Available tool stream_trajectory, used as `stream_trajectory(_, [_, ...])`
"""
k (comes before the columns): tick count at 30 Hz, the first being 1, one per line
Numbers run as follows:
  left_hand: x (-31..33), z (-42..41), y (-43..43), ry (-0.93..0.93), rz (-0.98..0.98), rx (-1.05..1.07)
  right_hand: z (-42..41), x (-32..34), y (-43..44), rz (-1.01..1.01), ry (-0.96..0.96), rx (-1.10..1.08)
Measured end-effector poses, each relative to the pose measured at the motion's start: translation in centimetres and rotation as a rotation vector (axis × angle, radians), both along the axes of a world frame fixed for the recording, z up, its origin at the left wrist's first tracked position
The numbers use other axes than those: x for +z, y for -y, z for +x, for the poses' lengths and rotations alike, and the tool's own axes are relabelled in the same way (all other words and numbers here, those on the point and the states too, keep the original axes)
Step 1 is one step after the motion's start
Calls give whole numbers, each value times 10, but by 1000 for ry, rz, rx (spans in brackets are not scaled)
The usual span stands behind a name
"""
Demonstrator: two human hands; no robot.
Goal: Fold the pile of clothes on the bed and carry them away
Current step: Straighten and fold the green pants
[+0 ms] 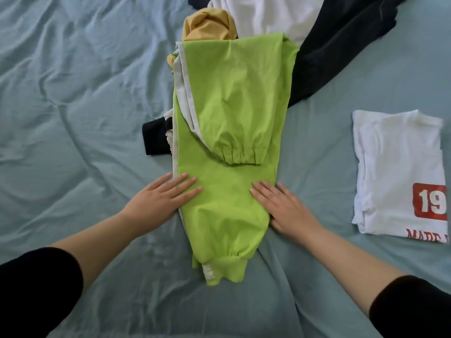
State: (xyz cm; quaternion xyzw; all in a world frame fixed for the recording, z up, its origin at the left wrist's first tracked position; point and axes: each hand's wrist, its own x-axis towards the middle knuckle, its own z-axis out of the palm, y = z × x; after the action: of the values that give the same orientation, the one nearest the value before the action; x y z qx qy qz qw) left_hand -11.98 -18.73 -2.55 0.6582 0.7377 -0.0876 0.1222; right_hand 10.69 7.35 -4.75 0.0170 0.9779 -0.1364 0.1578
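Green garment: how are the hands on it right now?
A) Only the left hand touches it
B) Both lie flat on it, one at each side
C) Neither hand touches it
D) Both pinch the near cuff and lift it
B: the left hand and the right hand both rest with straight fingers on the green garment, one at each edge of its near half, and neither curls round the cloth.
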Motion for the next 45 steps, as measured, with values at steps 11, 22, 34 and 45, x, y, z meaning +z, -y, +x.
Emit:
stream_trajectory(11, [15, 14, -31, 150, -136, 4, -7, 13, 7, 17, 135, 86])
stream_trajectory(22, [54, 31, -14, 421, 236, 43, 5, 73, 23, -574, 117, -593])
stream_trajectory(34, [37, 21, -73, 758, 75, 1266, -46, 41, 19, -535, 198, -1242])
stream_trajectory(45, [-12, 42, -93, 156, 6, 421, -68, 10, 30, 45, 24, -292])
